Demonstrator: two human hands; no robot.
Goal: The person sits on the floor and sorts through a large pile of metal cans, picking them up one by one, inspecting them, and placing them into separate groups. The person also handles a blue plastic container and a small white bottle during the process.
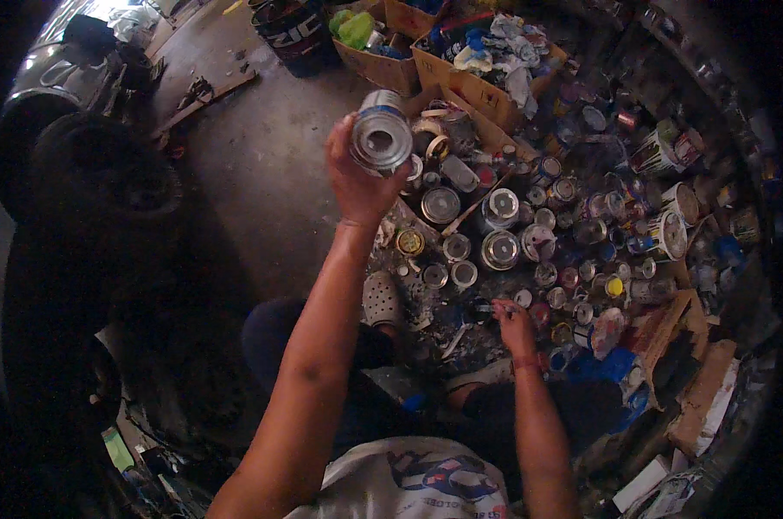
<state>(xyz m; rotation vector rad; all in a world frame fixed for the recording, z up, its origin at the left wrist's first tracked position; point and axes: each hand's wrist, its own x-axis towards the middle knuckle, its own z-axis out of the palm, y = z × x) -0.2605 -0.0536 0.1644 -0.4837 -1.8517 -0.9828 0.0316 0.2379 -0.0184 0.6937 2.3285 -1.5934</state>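
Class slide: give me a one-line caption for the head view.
A left hand holds up a metal can; the right hand is lower, near containers crowding the floor.

Hands [355, 186] well apart, left gripping can [381, 128] (round end showing), clustered tins [500, 249]

Clearest lettering by far is on the black bucket [298, 59] up top, big chunky white capitals across its side. Next up, the pale T-shirt [426, 477] has a dark graphic with red bits and smaller print below, pretty blurry tbh. The metal can [381, 140] has a blue band, wording too unclear to read. Dark marks on the cardboard box [473, 93] are too small to tell.
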